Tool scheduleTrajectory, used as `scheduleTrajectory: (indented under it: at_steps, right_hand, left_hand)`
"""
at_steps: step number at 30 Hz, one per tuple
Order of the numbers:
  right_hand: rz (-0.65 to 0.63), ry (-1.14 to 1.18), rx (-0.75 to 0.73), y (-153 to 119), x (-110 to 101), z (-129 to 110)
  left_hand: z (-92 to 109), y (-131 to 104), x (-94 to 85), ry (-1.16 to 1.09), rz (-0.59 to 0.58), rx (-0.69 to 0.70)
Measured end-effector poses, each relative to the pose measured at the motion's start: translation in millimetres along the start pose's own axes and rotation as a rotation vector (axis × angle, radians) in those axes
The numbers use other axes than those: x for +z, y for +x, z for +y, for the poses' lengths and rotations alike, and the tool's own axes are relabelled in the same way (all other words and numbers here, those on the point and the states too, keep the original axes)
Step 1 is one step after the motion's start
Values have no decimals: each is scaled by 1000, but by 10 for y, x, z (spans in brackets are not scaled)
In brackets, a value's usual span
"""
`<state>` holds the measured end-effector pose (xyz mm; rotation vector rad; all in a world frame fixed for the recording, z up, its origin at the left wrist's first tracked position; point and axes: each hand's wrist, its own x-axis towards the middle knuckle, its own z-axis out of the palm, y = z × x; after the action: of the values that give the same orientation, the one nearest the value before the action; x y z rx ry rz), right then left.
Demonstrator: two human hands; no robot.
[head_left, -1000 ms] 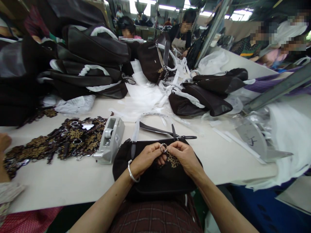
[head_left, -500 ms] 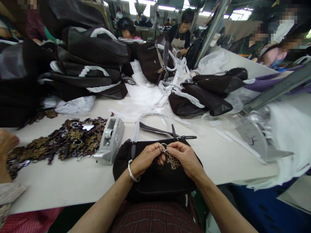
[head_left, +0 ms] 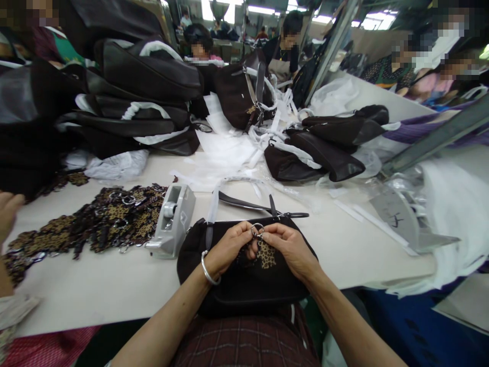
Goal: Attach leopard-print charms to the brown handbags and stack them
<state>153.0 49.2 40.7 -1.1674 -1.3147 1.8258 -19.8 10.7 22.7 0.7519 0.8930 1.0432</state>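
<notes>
A dark brown handbag (head_left: 263, 293) lies in front of me at the table's near edge, its wrapped strap stretched out behind it. Over the bag, my left hand (head_left: 237, 244), with a silver bangle on its wrist, pinches the left side of a metal ring (head_left: 257, 230). My right hand (head_left: 286, 247) has its thumb and finger closed on the ring's right side. A leopard-print tag (head_left: 266, 255) hangs below the ring between both hands. The small fittings at my fingertips are partly hidden.
A grey tape dispenser (head_left: 173, 221) stands left of the bag, beside a heap of leopard-print charms (head_left: 114, 216). Dark bags (head_left: 148, 71) are stacked behind, more bags (head_left: 317, 148) at back right. Another person's hand (head_left: 8, 209) is at the far left.
The leopard-print tag now hangs slightly further left and straighter, and the ring looks more upright. The other person's hand at the left has moved left and up.
</notes>
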Motion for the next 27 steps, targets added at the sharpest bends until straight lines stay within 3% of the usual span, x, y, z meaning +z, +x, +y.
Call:
scheduleTrajectory:
  at_steps: [4,10,13,17,27]
  right_hand:
    - [12,-102,-14,4,-6,-12]
    - [137,-298,-199,10,-8,-54]
    - [164,-251,-98,7,-27,-37]
    - [144,-134,16,-5,-36,-16]
    - [136,-37,-25,-15,23,0]
  left_hand:
    - [-1,14,11,35,20,-22]
    - [6,31,1,156,35,39]
    - [35,21,-6,217,121,138]
    - [47,16,-10,247,150,170]
    - [39,42,-23,408,186,151]
